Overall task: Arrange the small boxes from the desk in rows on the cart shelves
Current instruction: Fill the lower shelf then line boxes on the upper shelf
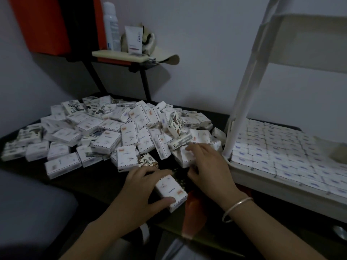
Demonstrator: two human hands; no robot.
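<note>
- Step in hand: gathering stock. The left hand (pixel 139 186) clasps one small box (pixel 171 192) at the near edge of the desk (pixel 90 182), thumb along its near side and fingers (pixel 150 173) curled over its far end.
- The right hand (pixel 208 166) lies spread on the nearest boxes of the loose pile (pixel 112 132); its fingers (pixel 193 147) rest flat on them, and a closed hold cannot be confirmed.
- The lower cart shelf (pixel 281 184), to the right of both hands, already carries close rows of boxes (pixel 272 156).
- Next move, as judged: collect a few boxes, carry them rightward and set them flush in any gap or as a new layer.
- Hard to make out: dim light blurs the box printing; the shelf's right part is cut off, the upper shelf (pixel 308 45) shows only its underside, and a red object (pixel 191 207) below the right wrist is unidentifiable.
</note>
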